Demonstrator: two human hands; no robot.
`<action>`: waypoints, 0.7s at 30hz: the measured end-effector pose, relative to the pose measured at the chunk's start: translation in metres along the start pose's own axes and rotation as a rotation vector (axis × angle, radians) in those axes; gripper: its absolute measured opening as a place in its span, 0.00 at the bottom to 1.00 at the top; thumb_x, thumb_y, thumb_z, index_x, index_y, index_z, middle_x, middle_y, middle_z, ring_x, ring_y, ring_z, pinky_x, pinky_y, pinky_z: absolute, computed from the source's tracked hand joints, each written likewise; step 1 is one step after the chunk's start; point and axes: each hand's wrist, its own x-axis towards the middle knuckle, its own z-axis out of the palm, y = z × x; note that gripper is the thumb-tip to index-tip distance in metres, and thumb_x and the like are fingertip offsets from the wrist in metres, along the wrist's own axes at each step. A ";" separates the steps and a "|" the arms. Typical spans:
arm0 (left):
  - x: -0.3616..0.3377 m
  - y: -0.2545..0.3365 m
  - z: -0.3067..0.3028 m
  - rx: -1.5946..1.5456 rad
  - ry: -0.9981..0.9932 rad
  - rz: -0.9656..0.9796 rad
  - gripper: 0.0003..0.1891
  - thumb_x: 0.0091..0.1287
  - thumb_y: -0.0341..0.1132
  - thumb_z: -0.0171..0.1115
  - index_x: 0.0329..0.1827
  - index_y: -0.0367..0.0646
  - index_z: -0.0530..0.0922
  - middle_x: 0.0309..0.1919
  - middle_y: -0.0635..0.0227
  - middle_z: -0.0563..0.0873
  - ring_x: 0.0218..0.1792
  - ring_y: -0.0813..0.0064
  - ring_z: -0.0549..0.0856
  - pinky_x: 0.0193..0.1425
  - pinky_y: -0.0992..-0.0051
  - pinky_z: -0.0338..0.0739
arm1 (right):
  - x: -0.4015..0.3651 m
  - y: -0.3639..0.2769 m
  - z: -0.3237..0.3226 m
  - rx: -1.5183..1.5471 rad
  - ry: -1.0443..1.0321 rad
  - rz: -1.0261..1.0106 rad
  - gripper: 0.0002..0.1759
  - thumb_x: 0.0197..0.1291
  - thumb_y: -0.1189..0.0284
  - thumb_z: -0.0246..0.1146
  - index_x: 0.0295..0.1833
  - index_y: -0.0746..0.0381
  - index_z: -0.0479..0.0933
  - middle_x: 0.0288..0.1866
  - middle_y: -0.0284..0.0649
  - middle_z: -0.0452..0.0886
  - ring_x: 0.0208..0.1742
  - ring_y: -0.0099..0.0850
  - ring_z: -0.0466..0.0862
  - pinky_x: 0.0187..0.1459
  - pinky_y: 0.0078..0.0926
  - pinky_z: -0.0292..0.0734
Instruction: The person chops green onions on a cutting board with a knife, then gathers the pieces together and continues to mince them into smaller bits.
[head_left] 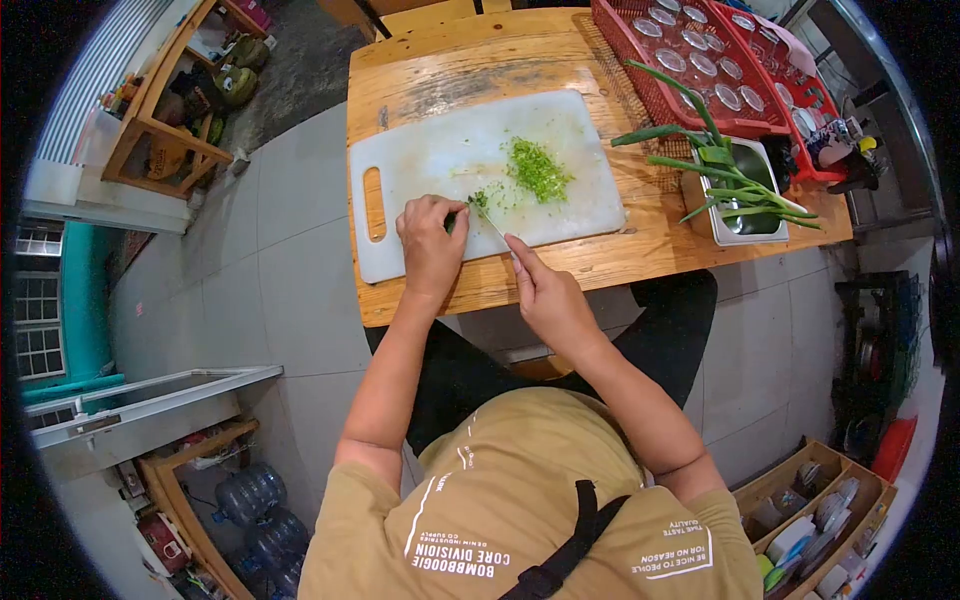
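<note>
A white cutting board (420, 150) with a handle slot lies on the wooden table. On its left part my left hand (432, 240) is closed, fingers curled over green onion (450, 221), mostly hidden beneath them. My right hand (548, 300) grips a knife (489, 217) at the board's front edge, its blade pointing up and left toward the left fingertips. Small cut green bits (480, 200) lie at the blade. Farther right on the board is a larger heap of chopped green onion (538, 171).
Right of the board, long green onion stalks (735, 180) lie across a metal container (755, 239). Behind it, a red basket (680, 118) holds several upturned glasses. The wooden table's (440, 70) front edge is close to my lap. Large water bottles (250, 492) stand at lower left.
</note>
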 end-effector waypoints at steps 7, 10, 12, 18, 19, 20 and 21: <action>-0.003 -0.003 0.002 0.025 0.029 0.050 0.06 0.70 0.33 0.76 0.45 0.43 0.91 0.45 0.64 0.89 0.54 0.57 0.84 0.62 0.57 0.74 | 0.006 0.003 0.001 0.038 0.023 -0.041 0.22 0.84 0.66 0.60 0.77 0.54 0.81 0.30 0.62 0.85 0.31 0.63 0.86 0.37 0.61 0.80; -0.004 -0.002 -0.003 0.014 0.015 0.063 0.07 0.70 0.34 0.76 0.47 0.43 0.91 0.46 0.64 0.89 0.56 0.57 0.84 0.64 0.58 0.74 | 0.004 -0.005 -0.002 0.077 0.025 -0.014 0.21 0.84 0.66 0.60 0.77 0.54 0.81 0.30 0.62 0.85 0.31 0.63 0.86 0.37 0.60 0.80; -0.005 -0.003 -0.001 0.003 0.020 0.060 0.08 0.70 0.34 0.76 0.47 0.42 0.92 0.47 0.63 0.89 0.56 0.57 0.84 0.65 0.58 0.74 | 0.006 0.000 0.000 0.021 0.028 -0.047 0.21 0.84 0.66 0.60 0.77 0.54 0.81 0.29 0.62 0.85 0.32 0.63 0.87 0.37 0.60 0.80; -0.006 0.001 -0.007 0.021 0.046 0.067 0.09 0.69 0.35 0.77 0.49 0.42 0.91 0.50 0.62 0.89 0.59 0.58 0.84 0.67 0.58 0.73 | 0.008 0.001 0.002 0.037 0.032 -0.045 0.21 0.84 0.66 0.60 0.76 0.54 0.81 0.29 0.62 0.85 0.31 0.63 0.87 0.37 0.61 0.81; -0.008 0.000 -0.009 0.020 0.031 0.071 0.10 0.69 0.35 0.77 0.49 0.41 0.91 0.51 0.61 0.89 0.59 0.58 0.84 0.67 0.58 0.72 | 0.009 0.002 0.003 0.038 0.026 -0.048 0.21 0.84 0.66 0.60 0.76 0.54 0.81 0.29 0.62 0.85 0.31 0.63 0.87 0.37 0.61 0.81; -0.010 -0.001 -0.012 0.024 0.029 0.067 0.10 0.69 0.35 0.77 0.49 0.41 0.91 0.51 0.61 0.89 0.59 0.58 0.84 0.67 0.58 0.72 | 0.008 0.003 0.003 0.030 0.027 -0.034 0.21 0.84 0.66 0.60 0.76 0.54 0.81 0.29 0.62 0.85 0.31 0.63 0.87 0.37 0.61 0.81; -0.010 -0.001 -0.013 0.025 0.024 0.065 0.10 0.69 0.35 0.77 0.48 0.41 0.91 0.50 0.61 0.88 0.59 0.57 0.84 0.67 0.58 0.73 | 0.009 0.003 0.003 0.018 0.031 -0.021 0.21 0.84 0.65 0.60 0.76 0.53 0.81 0.29 0.62 0.85 0.31 0.63 0.87 0.38 0.61 0.81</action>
